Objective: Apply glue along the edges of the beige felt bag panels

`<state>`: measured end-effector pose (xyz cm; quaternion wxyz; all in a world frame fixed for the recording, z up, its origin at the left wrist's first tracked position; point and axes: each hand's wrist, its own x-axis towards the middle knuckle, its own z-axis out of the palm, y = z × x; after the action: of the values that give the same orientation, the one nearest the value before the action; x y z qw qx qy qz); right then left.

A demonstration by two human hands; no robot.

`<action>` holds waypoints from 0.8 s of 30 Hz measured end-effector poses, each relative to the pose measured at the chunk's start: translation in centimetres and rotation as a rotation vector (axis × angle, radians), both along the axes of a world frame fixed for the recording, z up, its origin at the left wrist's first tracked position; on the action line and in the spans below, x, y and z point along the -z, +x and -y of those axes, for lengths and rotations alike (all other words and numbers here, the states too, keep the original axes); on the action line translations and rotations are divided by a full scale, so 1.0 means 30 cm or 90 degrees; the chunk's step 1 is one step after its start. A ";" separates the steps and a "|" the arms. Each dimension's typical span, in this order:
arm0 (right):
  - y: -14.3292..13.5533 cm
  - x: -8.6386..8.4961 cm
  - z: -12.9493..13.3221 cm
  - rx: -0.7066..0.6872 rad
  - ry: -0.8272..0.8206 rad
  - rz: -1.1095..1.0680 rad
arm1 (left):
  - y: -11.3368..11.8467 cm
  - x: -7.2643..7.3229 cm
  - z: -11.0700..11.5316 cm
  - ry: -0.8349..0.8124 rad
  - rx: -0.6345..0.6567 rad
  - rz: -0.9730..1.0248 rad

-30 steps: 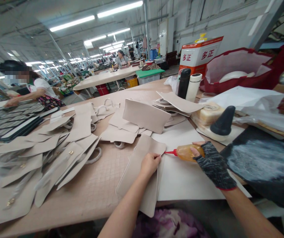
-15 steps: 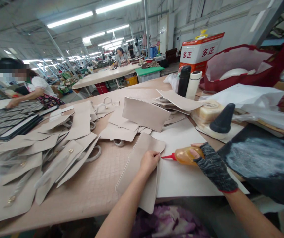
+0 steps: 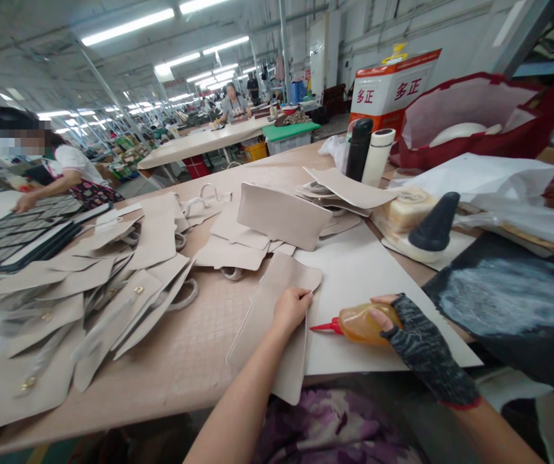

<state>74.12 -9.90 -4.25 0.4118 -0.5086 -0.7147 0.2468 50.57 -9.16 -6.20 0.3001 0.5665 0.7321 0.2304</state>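
The glue bottle [image 3: 361,323] has slid down the edge of the beige panel [image 3: 277,316] toward the person, its red nozzle now pointing at the lower stretch of that edge rather than the top corner. The right hand [image 3: 415,335], gloved, has its fingers wrapped around the bottle. The left hand [image 3: 290,308] has followed, fingers pressed together and pinning the panel's edge on the white sheet [image 3: 368,270]. By the look of it, the edge is partly covered.

Amber glue bottle [image 3: 362,323], red nozzle; beige leather panel [image 3: 277,316]; black-grey patterned glove [image 3: 422,348].
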 end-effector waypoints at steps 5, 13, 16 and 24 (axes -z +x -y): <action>0.006 0.015 0.050 -0.024 -0.022 -0.008 | 0.000 0.005 0.000 0.004 0.001 -0.004; 0.004 0.018 0.123 -0.059 -0.133 -0.065 | 0.000 0.016 -0.003 0.009 0.011 -0.017; -0.002 0.015 0.146 -0.057 -0.165 -0.082 | -0.001 0.018 -0.004 0.015 0.011 -0.021; 0.010 0.015 0.145 -0.061 -0.269 -0.109 | 0.008 0.007 0.013 0.042 0.019 -0.041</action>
<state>74.43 -14.25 -4.71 0.3432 -0.5262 -0.6331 0.4522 50.82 -9.55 -6.41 0.2611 0.5939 0.7250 0.2313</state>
